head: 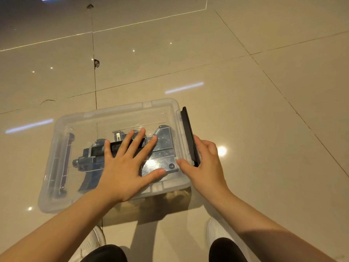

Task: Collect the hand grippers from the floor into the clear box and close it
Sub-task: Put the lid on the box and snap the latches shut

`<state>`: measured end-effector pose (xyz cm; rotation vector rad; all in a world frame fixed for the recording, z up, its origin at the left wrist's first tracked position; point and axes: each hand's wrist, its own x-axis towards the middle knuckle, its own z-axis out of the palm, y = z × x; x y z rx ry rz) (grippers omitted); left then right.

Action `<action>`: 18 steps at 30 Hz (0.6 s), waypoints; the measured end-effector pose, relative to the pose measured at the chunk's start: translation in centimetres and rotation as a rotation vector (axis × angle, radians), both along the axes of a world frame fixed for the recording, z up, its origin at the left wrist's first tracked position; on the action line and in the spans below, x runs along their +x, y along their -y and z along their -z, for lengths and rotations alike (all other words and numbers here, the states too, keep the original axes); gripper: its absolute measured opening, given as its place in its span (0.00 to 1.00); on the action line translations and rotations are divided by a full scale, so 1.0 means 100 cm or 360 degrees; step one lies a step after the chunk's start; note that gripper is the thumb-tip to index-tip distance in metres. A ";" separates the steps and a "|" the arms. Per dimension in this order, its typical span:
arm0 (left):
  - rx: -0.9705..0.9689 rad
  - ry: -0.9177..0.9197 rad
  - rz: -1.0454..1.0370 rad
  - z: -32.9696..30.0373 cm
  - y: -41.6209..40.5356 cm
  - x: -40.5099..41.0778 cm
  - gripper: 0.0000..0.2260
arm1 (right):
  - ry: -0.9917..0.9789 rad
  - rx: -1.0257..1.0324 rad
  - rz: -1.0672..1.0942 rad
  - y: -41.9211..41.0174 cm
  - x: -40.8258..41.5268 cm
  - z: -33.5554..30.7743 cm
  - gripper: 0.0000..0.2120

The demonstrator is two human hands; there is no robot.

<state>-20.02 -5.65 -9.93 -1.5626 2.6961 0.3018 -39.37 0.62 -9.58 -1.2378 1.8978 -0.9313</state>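
Observation:
The clear box [56, 148] stands on the floor with its clear lid [120, 110] lying on top. Through the lid I see dark metal hand grippers [88, 157] lying inside. My left hand [128, 163] presses flat on the lid, fingers spread and straight. My right hand [205, 163] is at the box's right side, its fingers curled round the black latch [187, 127], which stands raised from the lid's edge, and its thumb lies on the lid's corner.
The glossy beige tiled floor [245, 91] stretches all around the box, with dark grout lines and light reflections. My two white shoes [217, 231] and dark trouser legs are just below the box.

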 end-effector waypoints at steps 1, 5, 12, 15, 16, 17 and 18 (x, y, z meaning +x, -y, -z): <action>-0.0001 0.0007 0.0003 0.000 0.000 0.000 0.33 | -0.0005 -0.0019 0.0007 0.000 0.000 0.001 0.30; 0.0002 -0.0003 0.0009 0.002 0.001 -0.001 0.34 | -0.0229 -0.0111 -0.0088 0.003 -0.001 0.001 0.30; -0.0088 -0.0219 0.0025 -0.001 -0.001 0.003 0.32 | -0.0821 -0.0142 -0.0293 0.005 -0.001 -0.002 0.34; -0.0424 -0.0404 -0.0052 -0.008 -0.001 0.027 0.27 | -0.1035 -0.0303 -0.0508 0.016 0.016 -0.017 0.33; -0.0540 -0.0423 -0.0142 -0.009 0.000 0.043 0.26 | -0.1102 -0.0330 -0.0635 0.022 0.027 -0.019 0.32; -0.0610 -0.0421 -0.0287 -0.010 0.000 0.059 0.26 | -0.1159 -0.0349 -0.0769 0.027 0.040 -0.021 0.32; -0.0619 -0.0406 -0.0476 -0.009 0.000 0.078 0.25 | -0.1199 -0.0360 -0.0897 0.031 0.054 -0.021 0.32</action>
